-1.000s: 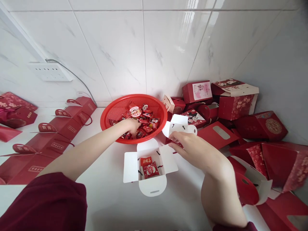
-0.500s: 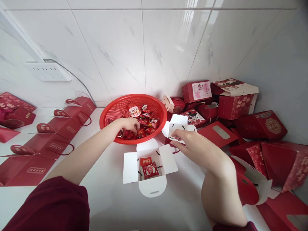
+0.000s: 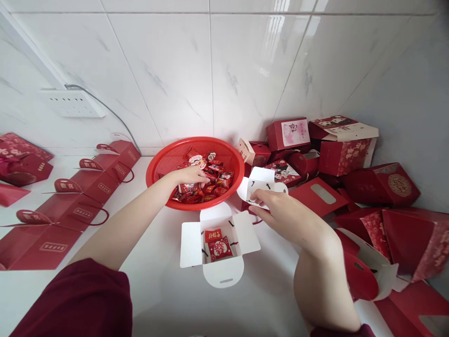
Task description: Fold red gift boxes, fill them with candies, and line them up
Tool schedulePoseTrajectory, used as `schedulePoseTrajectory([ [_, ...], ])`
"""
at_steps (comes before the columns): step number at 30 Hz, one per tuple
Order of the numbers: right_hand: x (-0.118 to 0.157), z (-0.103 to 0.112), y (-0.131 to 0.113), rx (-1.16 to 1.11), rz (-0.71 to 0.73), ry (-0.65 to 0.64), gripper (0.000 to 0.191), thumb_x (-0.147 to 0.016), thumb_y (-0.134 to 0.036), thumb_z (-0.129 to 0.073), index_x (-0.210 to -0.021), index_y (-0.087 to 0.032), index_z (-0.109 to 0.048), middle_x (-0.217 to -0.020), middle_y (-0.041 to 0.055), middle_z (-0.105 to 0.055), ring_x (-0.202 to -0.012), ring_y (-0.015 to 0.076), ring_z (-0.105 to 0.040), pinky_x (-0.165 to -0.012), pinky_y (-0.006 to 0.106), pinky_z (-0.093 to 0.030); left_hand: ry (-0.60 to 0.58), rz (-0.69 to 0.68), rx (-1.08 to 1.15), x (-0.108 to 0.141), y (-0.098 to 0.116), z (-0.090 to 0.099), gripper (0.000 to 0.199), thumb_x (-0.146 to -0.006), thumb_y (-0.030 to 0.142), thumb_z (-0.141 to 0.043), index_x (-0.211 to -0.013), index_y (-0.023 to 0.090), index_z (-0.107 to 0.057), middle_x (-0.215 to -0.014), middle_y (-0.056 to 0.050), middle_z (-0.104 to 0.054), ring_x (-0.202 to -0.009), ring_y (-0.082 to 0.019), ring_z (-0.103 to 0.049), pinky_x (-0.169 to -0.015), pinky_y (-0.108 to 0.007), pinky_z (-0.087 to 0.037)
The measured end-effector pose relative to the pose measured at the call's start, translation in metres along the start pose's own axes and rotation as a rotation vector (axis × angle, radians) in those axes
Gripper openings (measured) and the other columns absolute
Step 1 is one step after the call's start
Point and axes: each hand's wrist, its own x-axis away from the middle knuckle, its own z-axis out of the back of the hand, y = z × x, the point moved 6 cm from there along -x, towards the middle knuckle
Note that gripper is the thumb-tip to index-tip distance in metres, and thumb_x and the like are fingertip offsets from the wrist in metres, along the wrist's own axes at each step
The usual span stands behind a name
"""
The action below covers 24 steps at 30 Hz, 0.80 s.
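My left hand (image 3: pixel 192 176) is inside a red plastic basket (image 3: pixel 157 161), low over a heap of small red candy packets (image 3: pixel 223 179). Its fingers are bent together among the packets; what they hold, if anything, is hidden. My right hand (image 3: pixel 271 201) is curled over the near edge of a small open gift box (image 3: pixel 264 175) with a white inside, right of the basket. Its fingertips are partly out of sight. Between my forearms stands another open gift box (image 3: pixel 223 276), its flaps spread. Two red packets (image 3: pixel 220 248) lie in it.
On the left runs a row of closed red boxes (image 3: pixel 87 182) with handles. Red gift boxes (image 3: pixel 345 157) are heaped along the right, several lying on their sides. Behind the basket rises a tiled wall (image 3: pixel 175 70) with a socket strip (image 3: pixel 73 104) and a cable.
My left hand has shifted slightly up and right within the basket, and its fingers are drawn closer together. A packet below it shows more. My right hand keeps its place at the small box.
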Motion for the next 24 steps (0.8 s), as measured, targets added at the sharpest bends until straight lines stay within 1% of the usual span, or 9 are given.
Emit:
schedulePoseTrajectory([
  [3, 0.000, 0.000, 0.000, -0.002, -0.003, -0.001, 0.017, -0.098, -0.030, -0.049, -0.105, -0.023, -0.063, -0.087, 0.0068, -0.069, -0.079, 0.0224, -0.064, -0.066, 0.027, -0.040, 0.025, -0.007, 0.034, -0.003, 0.000, -0.005, 0.028, -0.081, 0.035, -0.055, -0.099, 0.017, -0.068, -0.102, -0.006, -0.071, -0.086, -0.017, -0.063, -0.074, -0.025, -0.045],
  [5, 0.000, 0.000, -0.001, -0.004, -0.006, -0.001, 0.018, -0.098, -0.030, -0.048, -0.104, -0.022, -0.063, -0.087, 0.0071, -0.069, -0.079, 0.0225, -0.064, -0.066, 0.028, -0.040, -0.001, -0.026, 0.055, -0.007, 0.001, -0.011, 0.039, -0.079, 0.027, -0.054, -0.116, 0.018, -0.063, -0.121, -0.008, -0.067, -0.100, -0.017, -0.063, -0.081, -0.025, -0.046],
  [7, -0.001, 0.000, -0.001, -0.004, -0.008, -0.003, 0.018, -0.098, -0.030, -0.048, -0.103, -0.022, -0.063, -0.086, 0.0076, -0.069, -0.079, 0.0227, -0.063, -0.065, 0.028, -0.040, -0.044, -0.046, 0.055, -0.010, 0.002, -0.018, 0.047, -0.077, 0.024, -0.054, -0.124, 0.020, -0.060, -0.131, -0.007, -0.063, -0.109, -0.017, -0.062, -0.087, -0.024, -0.046],
  [10, -0.001, 0.000, -0.002, -0.004, -0.007, -0.007, 0.018, -0.098, -0.029, -0.048, -0.104, -0.021, -0.063, -0.085, 0.0081, -0.069, -0.079, 0.0232, -0.063, -0.065, 0.028, -0.040, -0.074, -0.063, 0.023, -0.014, 0.005, -0.024, 0.054, -0.074, 0.030, -0.062, -0.128, 0.024, -0.060, -0.137, -0.005, -0.060, -0.119, -0.020, -0.057, -0.095, -0.026, -0.042],
  [13, -0.001, -0.001, -0.003, -0.006, -0.001, -0.004, 0.018, -0.097, -0.028, -0.048, -0.105, -0.022, -0.063, -0.084, 0.0077, -0.069, -0.078, 0.0235, -0.063, -0.065, 0.028, -0.040, -0.061, -0.063, -0.007, -0.017, 0.008, -0.026, 0.047, -0.073, 0.039, -0.066, -0.116, 0.022, -0.066, -0.126, -0.005, -0.066, -0.111, -0.024, -0.060, -0.091, -0.027, -0.044],
  [16, 0.000, 0.000, -0.003, -0.004, 0.005, 0.002, 0.018, -0.098, -0.028, -0.047, -0.105, -0.022, -0.063, -0.084, 0.0075, -0.069, -0.077, 0.0232, -0.063, -0.065, 0.028, -0.040, -0.026, -0.039, -0.013, -0.017, 0.009, -0.022, 0.029, -0.075, 0.041, -0.064, -0.090, 0.017, -0.069, -0.091, -0.004, -0.071, -0.083, -0.022, -0.063, -0.074, -0.028, -0.045],
  [18, 0.000, 0.000, -0.003, -0.002, 0.005, 0.000, 0.018, -0.098, -0.028, -0.048, -0.105, -0.022, -0.063, -0.084, 0.0078, -0.069, -0.077, 0.0229, -0.063, -0.065, 0.028, -0.040, 0.011, -0.020, 0.002, -0.015, 0.010, -0.016, 0.028, -0.075, 0.044, -0.065, -0.080, 0.016, -0.067, -0.078, -0.003, -0.068, -0.073, -0.021, -0.061, -0.067, -0.028, -0.044],
  [20, 0.000, 0.000, -0.002, -0.005, 0.002, -0.001, 0.018, -0.097, -0.028, -0.049, -0.105, -0.021, -0.063, -0.084, 0.0080, -0.068, -0.077, 0.0227, -0.063, -0.065, 0.028, -0.040, 0.064, -0.011, 0.031, -0.010, 0.011, -0.008, 0.033, -0.074, 0.048, -0.067, -0.082, 0.016, -0.067, -0.081, -0.003, -0.068, -0.076, -0.021, -0.062, -0.069, -0.029, -0.045],
  [24, 0.001, 0.000, -0.002, -0.015, 0.001, 0.001, 0.018, -0.098, -0.028, -0.048, -0.104, -0.021, -0.063, -0.085, 0.0077, -0.068, -0.078, 0.0224, -0.063, -0.066, 0.028, -0.041, 0.154, 0.012, 0.103, 0.001, 0.013, 0.006, 0.049, -0.074, 0.055, -0.068, -0.104, 0.016, -0.068, -0.105, -0.007, -0.070, -0.096, -0.024, -0.063, -0.083, -0.031, -0.047],
])
